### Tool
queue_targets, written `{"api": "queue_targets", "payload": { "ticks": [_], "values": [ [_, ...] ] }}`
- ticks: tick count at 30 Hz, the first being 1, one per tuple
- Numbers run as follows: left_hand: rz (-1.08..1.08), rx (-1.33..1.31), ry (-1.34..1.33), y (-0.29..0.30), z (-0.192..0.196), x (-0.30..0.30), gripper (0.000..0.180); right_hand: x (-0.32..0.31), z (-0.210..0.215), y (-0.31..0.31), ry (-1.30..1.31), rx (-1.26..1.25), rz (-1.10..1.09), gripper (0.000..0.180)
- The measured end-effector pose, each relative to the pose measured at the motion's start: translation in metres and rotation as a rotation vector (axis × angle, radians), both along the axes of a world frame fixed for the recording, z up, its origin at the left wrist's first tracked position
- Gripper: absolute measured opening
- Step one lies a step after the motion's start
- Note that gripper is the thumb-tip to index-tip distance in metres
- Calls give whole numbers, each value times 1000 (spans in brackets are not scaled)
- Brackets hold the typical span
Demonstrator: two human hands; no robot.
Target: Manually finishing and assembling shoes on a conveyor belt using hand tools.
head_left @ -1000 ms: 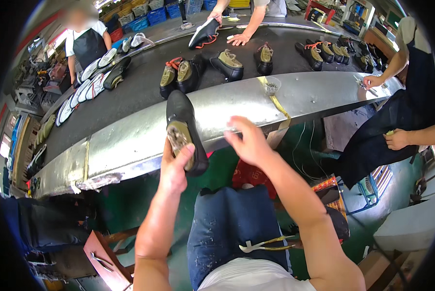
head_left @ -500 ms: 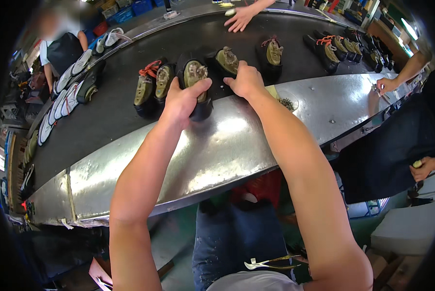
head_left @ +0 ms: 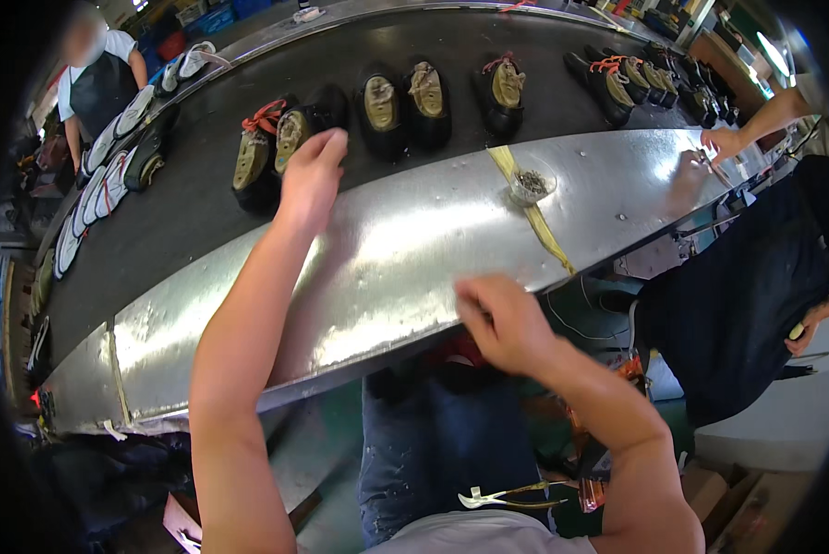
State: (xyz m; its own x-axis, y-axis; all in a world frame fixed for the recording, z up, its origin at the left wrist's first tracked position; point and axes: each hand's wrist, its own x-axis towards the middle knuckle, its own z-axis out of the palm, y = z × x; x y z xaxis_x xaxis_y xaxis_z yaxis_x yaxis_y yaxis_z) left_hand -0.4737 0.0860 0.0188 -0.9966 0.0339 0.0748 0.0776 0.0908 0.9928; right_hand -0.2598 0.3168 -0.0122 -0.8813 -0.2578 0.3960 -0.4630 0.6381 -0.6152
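Note:
My left hand (head_left: 313,180) is closed, fingers pressed together, in front of a black shoe (head_left: 290,138) with an olive inner face turned up; what lies in the fingers is hidden. Beside that shoe is another black shoe (head_left: 251,164) with an orange-red lace. To the right, two black shoes (head_left: 380,106) (head_left: 427,92) stand side by side, neither touched. My right hand (head_left: 507,323) hangs over the near edge of the metal ledge (head_left: 405,268). Its fingers are curled and smeared by motion; nothing shows in them.
A single shoe (head_left: 505,92) and several more (head_left: 617,92) lie farther right on the black belt (head_left: 220,102). A small dish of dark bits (head_left: 532,185) sits by yellow tape. Pliers (head_left: 511,497) lie on my lap. A co-worker's hand (head_left: 724,146) rests at the right.
My left hand has let go of the black shoe it held and moved left. My right hand has drawn back toward me. The hand across the belt has gone from view.

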Motion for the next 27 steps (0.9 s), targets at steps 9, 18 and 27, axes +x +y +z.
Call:
{"api": "queue_targets", "payload": {
  "ticks": [9, 18, 27],
  "values": [
    [-164, -414, 142, -100, -74, 393, 28, 224, -36, 6, -416, 346, 351, 45],
    [44, -788, -482, -139, -133, 540, 64, 310, -53, 0, -686, 742, 484, 39],
    [-101, -1207, -525, -125, -93, 565, 54, 327, -70, 42, -846, 492, 408, 45]
  ]
}}
